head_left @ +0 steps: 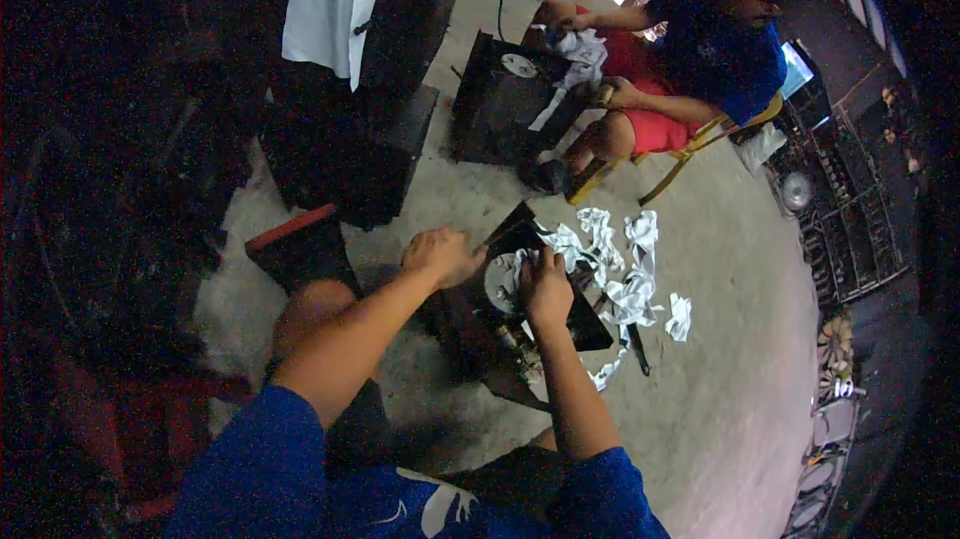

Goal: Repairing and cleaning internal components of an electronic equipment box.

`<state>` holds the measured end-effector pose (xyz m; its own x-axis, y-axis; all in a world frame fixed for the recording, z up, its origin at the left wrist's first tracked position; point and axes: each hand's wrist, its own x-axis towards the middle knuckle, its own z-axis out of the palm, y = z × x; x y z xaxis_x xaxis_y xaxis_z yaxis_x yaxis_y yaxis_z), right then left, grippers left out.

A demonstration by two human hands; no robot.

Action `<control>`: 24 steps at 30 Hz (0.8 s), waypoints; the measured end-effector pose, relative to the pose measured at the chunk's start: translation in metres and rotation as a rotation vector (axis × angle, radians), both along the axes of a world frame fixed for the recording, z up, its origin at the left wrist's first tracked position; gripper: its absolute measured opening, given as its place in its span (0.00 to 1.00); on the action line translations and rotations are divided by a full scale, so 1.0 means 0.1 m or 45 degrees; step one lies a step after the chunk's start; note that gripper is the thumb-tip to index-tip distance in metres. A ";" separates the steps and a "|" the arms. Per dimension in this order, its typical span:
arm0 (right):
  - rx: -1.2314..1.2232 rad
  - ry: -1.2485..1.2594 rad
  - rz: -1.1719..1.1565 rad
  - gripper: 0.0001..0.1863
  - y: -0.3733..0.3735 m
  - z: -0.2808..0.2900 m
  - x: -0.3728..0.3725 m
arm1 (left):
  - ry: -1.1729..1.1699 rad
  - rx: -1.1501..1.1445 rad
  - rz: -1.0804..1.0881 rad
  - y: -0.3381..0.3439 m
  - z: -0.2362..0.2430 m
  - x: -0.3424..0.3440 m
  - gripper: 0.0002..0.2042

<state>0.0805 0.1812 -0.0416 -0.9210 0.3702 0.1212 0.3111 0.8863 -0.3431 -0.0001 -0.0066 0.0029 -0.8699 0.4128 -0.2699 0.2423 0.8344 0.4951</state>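
In front of me a dark, flat-topped box [585, 325] sits low between my knees, with a pale round disc [502, 282] on it. My right hand [548, 291] is over the box beside the disc, fingers bent and closed; what they hold is hidden. At the box's left edge is my left hand [440, 256], its fingers curled and smeared by motion. Crumpled white pieces [632, 297], cloth or paper, lie just right of the box. A thin dark tool-like bar [639, 350] lies near them.
Across from me a person [715, 49] on a yellow chair [700, 144] handles white strips over another dark box [495, 114]. A red-edged dark object [292, 227] stands near my left knee. White cloth [330, 14] hangs at upper left. Racks [860, 209] line the right side.
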 end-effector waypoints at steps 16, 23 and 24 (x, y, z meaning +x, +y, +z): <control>0.283 0.203 0.606 0.19 0.09 -0.09 0.18 | 0.085 -0.007 -0.052 0.08 -0.21 0.01 0.27; 0.017 0.155 0.405 0.26 0.11 -0.08 0.24 | 0.063 0.048 0.044 0.02 -0.74 -0.27 0.26; 0.019 0.136 0.376 0.26 0.20 -0.03 0.42 | 0.031 -0.014 -0.019 0.13 -0.43 -0.16 0.25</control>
